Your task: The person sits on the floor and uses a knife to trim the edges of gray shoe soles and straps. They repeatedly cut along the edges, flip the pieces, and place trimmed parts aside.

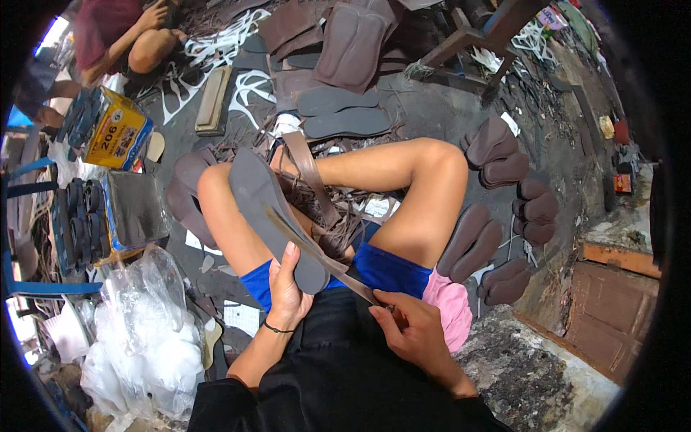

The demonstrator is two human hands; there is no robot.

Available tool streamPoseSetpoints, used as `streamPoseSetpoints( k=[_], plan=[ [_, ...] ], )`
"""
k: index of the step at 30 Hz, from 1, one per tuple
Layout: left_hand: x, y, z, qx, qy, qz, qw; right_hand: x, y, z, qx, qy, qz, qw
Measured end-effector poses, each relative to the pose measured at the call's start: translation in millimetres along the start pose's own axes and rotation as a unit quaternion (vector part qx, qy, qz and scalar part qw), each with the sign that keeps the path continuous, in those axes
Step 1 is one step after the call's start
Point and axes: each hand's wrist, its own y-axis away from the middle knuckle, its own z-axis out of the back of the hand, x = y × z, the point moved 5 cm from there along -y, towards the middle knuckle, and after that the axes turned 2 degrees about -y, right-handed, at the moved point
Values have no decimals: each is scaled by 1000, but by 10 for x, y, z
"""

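Over my lap, my left hand is closed around the heel end of a long grey shoe sole, thumb on top. The sole tilts away toward the far left. Along its right edge runs a brown strip, stretching from the sole to my right hand. The fingers of that hand pinch the strip's near end; whether they also hold a small tool is hidden. Beyond the sole, a wider brown band curves down onto a heap of thin brown offcuts between my bent legs.
Pairs of brown soles lie on the floor to the right. Dark grey soles and brown sheets lie ahead, near white strap pieces. Left are a yellow box and clear plastic bags. Another person crouches far left.
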Motion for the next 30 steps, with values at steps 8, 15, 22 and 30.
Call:
streamPoseSetpoints(
  k=[8,15,22,30],
  plan=[
    [-66,63,151,-40,-51,-10,998,105,-524,-383,44,4,52,998],
    [-153,84,119,-40,-67,3,997,-40,-200,-110,58,-3,-9,998],
    [-178,131,-17,-104,-76,13,992,-133,-767,-660,-77,6,155,985],
    [-84,170,143,-20,-77,13,997,70,-1486,-908,-104,-43,168,979]
  ],
)
